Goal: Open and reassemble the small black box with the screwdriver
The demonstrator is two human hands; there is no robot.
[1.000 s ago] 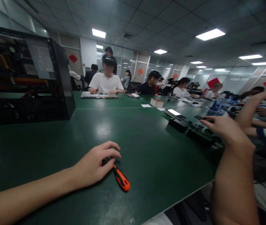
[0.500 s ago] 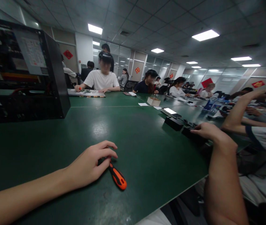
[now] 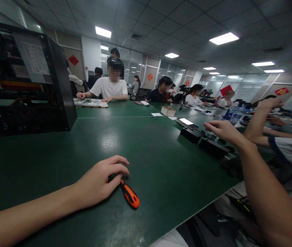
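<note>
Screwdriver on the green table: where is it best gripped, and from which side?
Probably the orange-and-black handle of the screwdriver, taken from above: it lies flat on the green table, handle end bare toward the near edge, the other end hidden under the left hand.

Long green table (image 3: 140,144), tiled ceiling (image 3: 176,20) with lit panels (image 3: 223,38), glass partitions (image 3: 161,73) behind.

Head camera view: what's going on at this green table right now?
A person sits at a long green table. Their left hand rests over an orange and black screwdriver lying on the table. Their right hand hangs open in the air above some black boxes near the table edge, holding nothing. An opened black computer case stands at the far left. Other people sit working further along the table.
</note>
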